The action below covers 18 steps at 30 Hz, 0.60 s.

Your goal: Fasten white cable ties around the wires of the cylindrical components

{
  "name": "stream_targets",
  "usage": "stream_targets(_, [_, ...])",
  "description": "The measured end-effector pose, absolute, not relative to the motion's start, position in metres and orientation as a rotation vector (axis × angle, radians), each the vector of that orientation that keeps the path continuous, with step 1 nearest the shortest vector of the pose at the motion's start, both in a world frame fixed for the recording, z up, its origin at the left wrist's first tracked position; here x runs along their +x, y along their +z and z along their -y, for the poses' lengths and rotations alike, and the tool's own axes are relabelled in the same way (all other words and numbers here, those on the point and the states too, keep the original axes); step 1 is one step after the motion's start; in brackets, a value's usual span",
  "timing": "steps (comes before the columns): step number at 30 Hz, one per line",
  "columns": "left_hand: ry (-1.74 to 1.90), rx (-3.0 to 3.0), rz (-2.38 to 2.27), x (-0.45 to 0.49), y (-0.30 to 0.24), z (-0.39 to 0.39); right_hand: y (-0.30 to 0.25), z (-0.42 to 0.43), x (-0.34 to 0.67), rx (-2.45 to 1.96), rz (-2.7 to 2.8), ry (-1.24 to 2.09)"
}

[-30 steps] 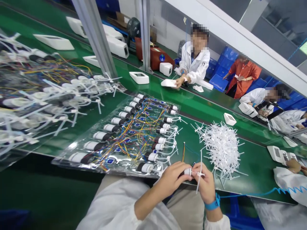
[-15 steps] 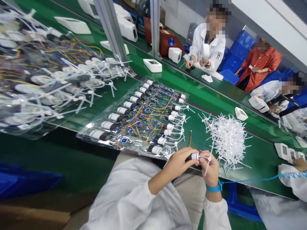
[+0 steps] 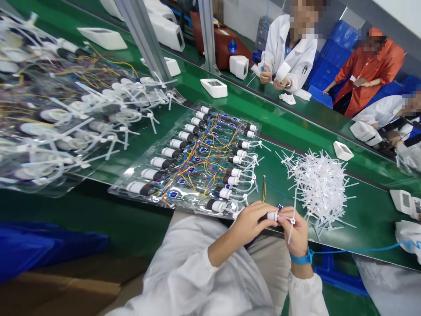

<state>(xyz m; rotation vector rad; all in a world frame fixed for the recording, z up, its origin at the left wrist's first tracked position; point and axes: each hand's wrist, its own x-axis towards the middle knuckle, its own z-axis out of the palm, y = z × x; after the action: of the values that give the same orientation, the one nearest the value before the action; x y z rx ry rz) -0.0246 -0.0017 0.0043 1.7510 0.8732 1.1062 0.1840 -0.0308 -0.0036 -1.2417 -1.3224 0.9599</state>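
Observation:
My left hand is closed around a small black-and-white cylindrical part with coloured wires, held at the near edge of the green bench. My right hand, with a blue wrist strap, pinches a white cable tie looped at the part's white end. A clear plastic tray holding several like parts with tangled wires lies just to the left. A heap of loose white cable ties sits to the right.
More trays of wired parts are stacked at far left. White device housings ride the green belt. Metal posts rise behind the tray. Several other people work across the belt; a co-worker's sleeve is at right.
The view has shifted, so the bench appears lower and nearer. My hands stay together on the part, and the cable tie's tail has swung from hanging down to angled beside my right hand.

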Motion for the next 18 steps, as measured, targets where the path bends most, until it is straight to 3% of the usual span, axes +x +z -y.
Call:
stream_targets(7, [1.008, 1.787, -0.852, -0.029, 0.007, -0.001, -0.001, 0.029, 0.186, -1.254, 1.368, 0.993])
stream_targets(18, [1.024, 1.762, -0.891, -0.025, 0.006, 0.000, 0.011, 0.030, 0.176, -1.066, 0.986, 1.189])
